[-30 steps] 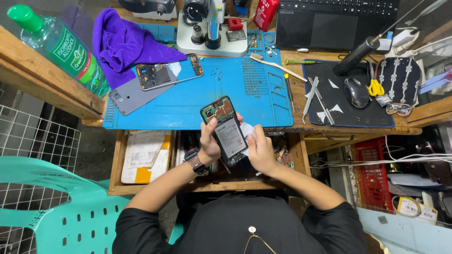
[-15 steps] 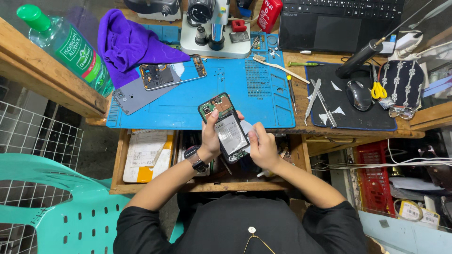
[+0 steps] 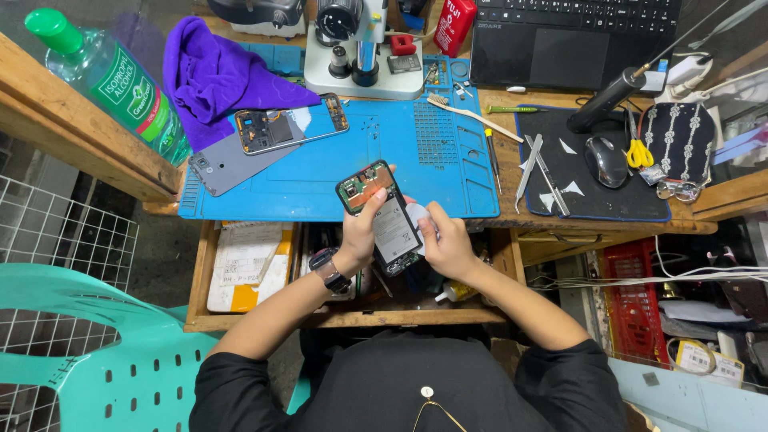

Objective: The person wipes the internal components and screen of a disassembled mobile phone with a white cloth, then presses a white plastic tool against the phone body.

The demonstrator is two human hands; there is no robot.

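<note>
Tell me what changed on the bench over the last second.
Little changed. The left hand holds the opened phone as before, and the right hand stays at its right edge; the pair only drifted slightly over the blue mat's front edge, mostly from camera motion. The second phone, purple cloth, bottle and microscope stayed put.

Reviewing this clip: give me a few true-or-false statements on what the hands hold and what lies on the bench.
1. Both hands grip the opened black smartphone. True: left hand, right hand.
2. The purple cloth lies in the drawer. False: it lies at the blue work mat's far left corner.
3. A second opened phone lies on the mat. True.
4. The left wrist is bare. False: it wears a black wristwatch.
</note>
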